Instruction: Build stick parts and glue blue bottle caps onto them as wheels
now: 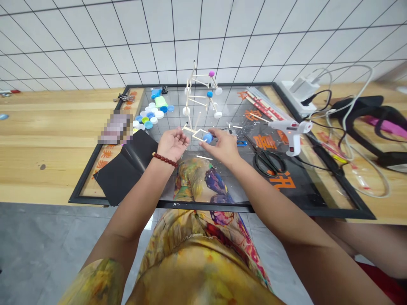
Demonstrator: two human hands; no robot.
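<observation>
- Nearest the camera was your yellow patterned garment (197,271), with both forearms reaching past it over the black-framed glass board (203,206).
- Your right hand (222,146) had its thumb and forefinger on either side of the blue cap (207,138), and seemed to be pinching it.
- The small stick frame (199,135) sat between your hands, the cap at its right end, over the middle of the board.
- Your left hand (173,144) was turned palm up beside the frame's left end, fingers loosely curled; whether they gripped a stick, you could not tell from this view.
- The step in hand looked like fitting or steadying the cap against the sticks.
- Your next move seemed to call for keeping cap and sticks aligned, with light pressure, since such thin joints could twist.
- If a joint needed glue, the white glue gun (293,137) lay to your right, beyond the black scissors (269,163).
- A loose stick (204,158) lay just in front of the frame, nearer you.
</observation>
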